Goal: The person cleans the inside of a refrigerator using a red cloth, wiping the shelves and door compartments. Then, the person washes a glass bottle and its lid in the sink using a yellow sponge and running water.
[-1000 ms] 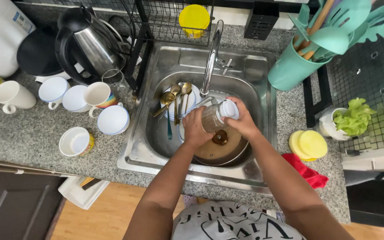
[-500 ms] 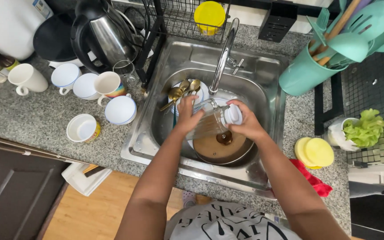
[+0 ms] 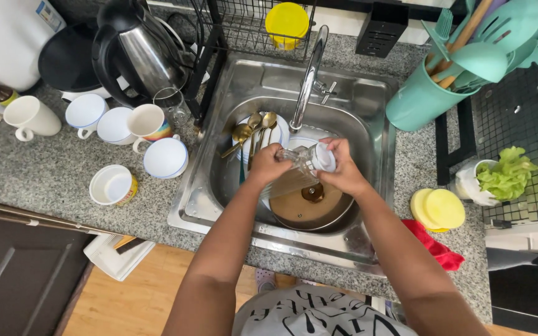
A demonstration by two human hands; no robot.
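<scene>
At the centre of the frame, over the stainless steel sink (image 3: 368,134), both hands hold one clear ribbed drinking glass (image 3: 298,167) lying on its side, just below the spout of the single chrome tap (image 3: 309,78). The left hand (image 3: 268,167) is wrapped around the base end of the glass, fingers curled on its wall. The right hand (image 3: 342,171) presses a small white sponge (image 3: 325,157) against the glass's mouth, fingers clenched on the sponge. Directly beneath the glass, in the basin, lies one round glass pot lid with a brown knob (image 3: 311,208). Behind it, toward the upper part of the basin, a white plate (image 3: 279,132) carries gold-coloured spoons (image 3: 253,127); three bowls show, though the exact count is hard to tell.

On the grey speckled granite counter (image 3: 45,180) at the left of the frame stand six cups and mugs: one plain white mug (image 3: 30,117), two blue-rimmed white cups (image 3: 101,119), one rainbow-striped mug (image 3: 147,122), another blue-rimmed cup (image 3: 165,158) and one yellow-sided cup (image 3: 114,185). One empty clear tumbler (image 3: 171,106) stands beside one steel electric kettle (image 3: 141,53) at the upper left. At the upper right, one teal utensil holder (image 3: 420,99) is filled with teal spatulas. At the right edge sit two yellow round lids (image 3: 438,210), one red cloth (image 3: 434,246) and one small white pot of green leaves (image 3: 499,177).
</scene>
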